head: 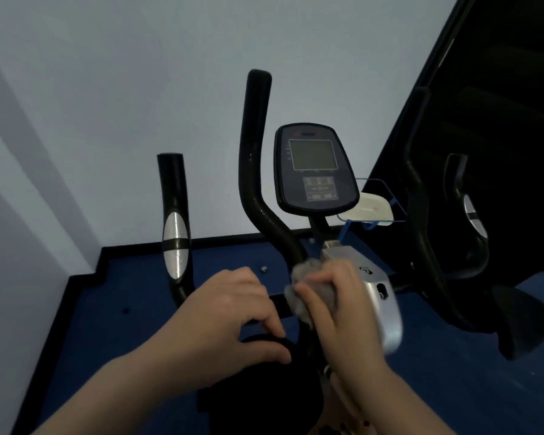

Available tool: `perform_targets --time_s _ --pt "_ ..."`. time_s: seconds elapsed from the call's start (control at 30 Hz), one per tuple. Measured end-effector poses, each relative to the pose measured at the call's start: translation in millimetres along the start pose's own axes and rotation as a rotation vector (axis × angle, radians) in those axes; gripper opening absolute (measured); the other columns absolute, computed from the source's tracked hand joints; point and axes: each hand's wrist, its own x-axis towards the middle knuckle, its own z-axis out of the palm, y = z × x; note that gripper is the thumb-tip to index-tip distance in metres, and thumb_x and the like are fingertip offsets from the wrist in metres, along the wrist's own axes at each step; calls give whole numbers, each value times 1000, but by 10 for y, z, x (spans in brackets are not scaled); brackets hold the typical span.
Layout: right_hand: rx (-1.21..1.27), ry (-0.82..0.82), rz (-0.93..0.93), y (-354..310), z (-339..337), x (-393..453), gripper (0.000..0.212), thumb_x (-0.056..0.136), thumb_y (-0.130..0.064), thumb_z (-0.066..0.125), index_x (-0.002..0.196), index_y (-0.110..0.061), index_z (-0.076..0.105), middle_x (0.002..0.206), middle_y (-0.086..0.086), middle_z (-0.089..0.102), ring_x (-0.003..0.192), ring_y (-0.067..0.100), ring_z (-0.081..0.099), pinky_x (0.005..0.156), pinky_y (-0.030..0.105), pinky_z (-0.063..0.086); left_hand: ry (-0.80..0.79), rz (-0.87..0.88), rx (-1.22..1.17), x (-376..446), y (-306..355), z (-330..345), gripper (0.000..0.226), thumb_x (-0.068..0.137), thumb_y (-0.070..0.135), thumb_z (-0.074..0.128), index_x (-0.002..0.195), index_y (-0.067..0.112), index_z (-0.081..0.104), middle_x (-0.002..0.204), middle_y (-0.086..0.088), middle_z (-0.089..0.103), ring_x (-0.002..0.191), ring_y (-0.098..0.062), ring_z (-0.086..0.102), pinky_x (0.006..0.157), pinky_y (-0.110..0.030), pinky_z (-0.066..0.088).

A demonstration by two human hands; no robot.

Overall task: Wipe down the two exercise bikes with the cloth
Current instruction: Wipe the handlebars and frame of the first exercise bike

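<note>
Open gap between left handlebar (174,227) and curved centre bar (258,183); console (314,167) crowding the right.

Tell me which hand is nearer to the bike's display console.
Right. The right hand, gripping the grey cloth, is at the base of the stem directly below the display console. The left hand sits lower and further to the left, by the dark seat.

The handlebars (253,171) look glossy black, with brushed silver metal grip plates (176,243). The cloth (305,287) is grey and fuzzy. The floor (113,328) is matt blue.
</note>
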Motion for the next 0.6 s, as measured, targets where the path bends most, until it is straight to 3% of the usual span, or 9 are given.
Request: perform_targets --time_s 0.07,0.2,0.37,0.47,0.6 --pt "-27 -34 -45 -9 -14 42 12 87 -25 63 84 -25 51 88 -19 46 84 -1 51 71 10 38 14 1 37 18 -2 -13 34 71 74 60 81 41 63 79 25 57 90 2 50 84 -24 36" --pt "-130 -92 -86 -183 201 724 12 90 -23 61 86 -14 53 90 -6 48 82 10 50 71 27 43 48 -8 80 15 12 -27 35 68 74 64 76 40 63 78 23 57 88 0 50 83 -25 36" --pt "-27 -153 -113 -44 -4 358 15 88 -14 64 85 -23 52 90 -19 46 88 -1 50 72 13 38 123 -4 92 -22 61 -52 31 70 67 68 78 37 67 80 22 57 88 2 51 83 -24 38" --pt "-65 -138 -133 -111 108 643 13 88 -15 64 83 -18 52 87 -14 47 82 3 50 71 19 39 296 9 117 138 -46 -295 24 83 53 64 84 30 70 85 19 63 87 0 55 82 -29 42" --pt "-93 -175 -175 -318 353 1074 16 91 -20 61 84 -13 49 90 -3 47 82 12 48 70 26 40 556 -62 308 514 -310 -843 20 92 27 57 91 13 72 90 4 68 88 -17 59 82 -37 44"
